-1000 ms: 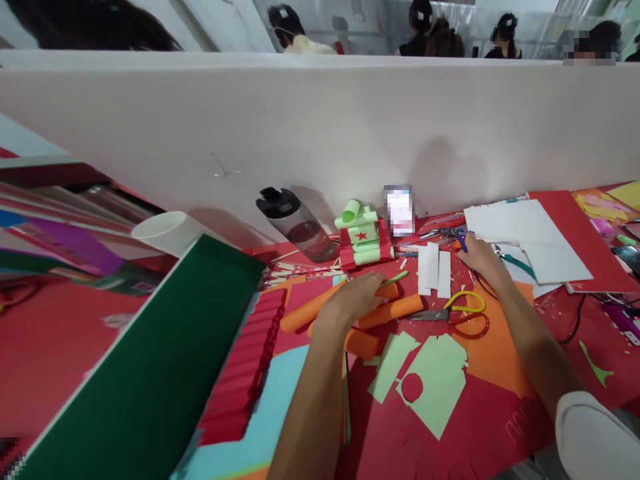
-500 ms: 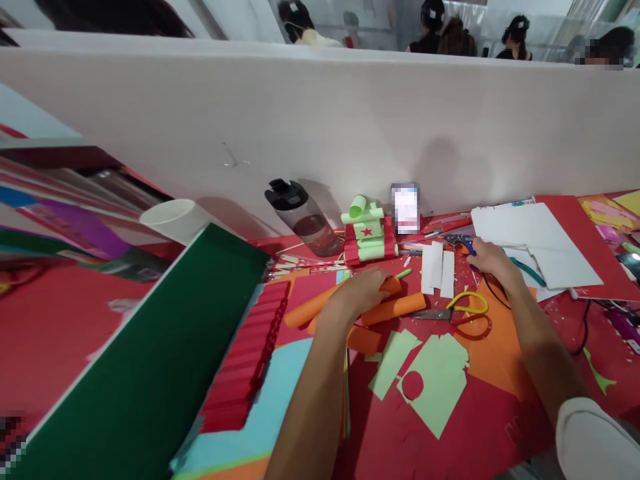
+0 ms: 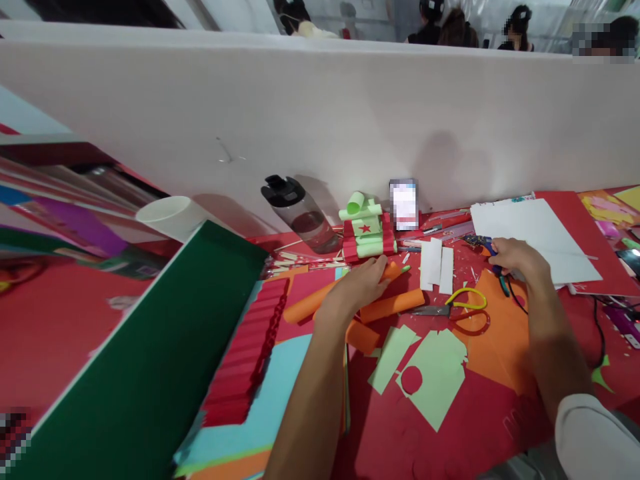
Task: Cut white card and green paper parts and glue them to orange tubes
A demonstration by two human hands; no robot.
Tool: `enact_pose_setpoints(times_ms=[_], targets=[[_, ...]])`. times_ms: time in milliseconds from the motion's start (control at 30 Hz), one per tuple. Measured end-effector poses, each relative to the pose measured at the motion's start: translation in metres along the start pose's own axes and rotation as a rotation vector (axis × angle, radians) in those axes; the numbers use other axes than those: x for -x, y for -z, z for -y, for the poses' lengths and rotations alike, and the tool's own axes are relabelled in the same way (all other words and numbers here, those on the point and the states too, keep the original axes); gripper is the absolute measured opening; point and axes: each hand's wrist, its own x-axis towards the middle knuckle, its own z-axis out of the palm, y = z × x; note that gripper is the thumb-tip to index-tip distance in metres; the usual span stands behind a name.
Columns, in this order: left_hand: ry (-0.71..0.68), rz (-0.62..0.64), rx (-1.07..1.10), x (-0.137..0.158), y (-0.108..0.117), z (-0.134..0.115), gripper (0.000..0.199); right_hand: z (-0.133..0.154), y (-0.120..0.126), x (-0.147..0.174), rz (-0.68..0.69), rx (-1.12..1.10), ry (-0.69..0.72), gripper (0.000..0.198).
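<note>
My left hand [image 3: 361, 285] is closed over an orange paper tube [image 3: 393, 271], its fingers curled at the tube's far end; a slim green piece sticks out beyond it. More orange paper tubes [image 3: 393, 306] lie beside and under that hand. On the right, my right hand [image 3: 520, 259] grips a dark blue glue gun [image 3: 486, 244] with a black cord hanging from it. A teal-handled tool [image 3: 503, 285] shows just below this hand. Scissors [image 3: 445, 309] with yellow and red handles lie between the hands, near white paper strips [image 3: 437, 265].
Light green paper scraps [image 3: 434, 380] lie in front. Behind stand a green-and-red paper model [image 3: 367, 230], a dark-lidded bottle [image 3: 303, 217] and a phone [image 3: 404, 203] against the white partition [image 3: 320, 113]. A green board [image 3: 125, 373] leans at left, beside folded red paper [image 3: 247, 360].
My right hand has moved right and slightly toward me with the glue gun. My left hand has shifted up a little, and the orange tube under its fingers has moved with it.
</note>
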Motion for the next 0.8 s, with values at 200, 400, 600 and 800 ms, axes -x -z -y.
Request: enact_pose_setpoints(times_ms=[200,400,600,800], targets=[[0.031,0.035,-0.005,0.004,0.010,-0.009,0.040,0.007,-0.011,-0.009,0.098,-0.077,-0.026,0.017],[0.039,0.045,-0.028,0.006,0.012,-0.012,0.043,0.013,-0.022,-0.017,0.135,-0.102,-0.032,0.017],[0.049,0.056,-0.022,0.007,0.015,-0.014,0.040,0.016,-0.024,-0.016,0.111,-0.080,-0.015,0.017],[0.026,0.027,0.000,0.007,0.015,-0.013,0.036,0.020,-0.015,-0.005,-0.009,0.051,-0.013,0.028]])
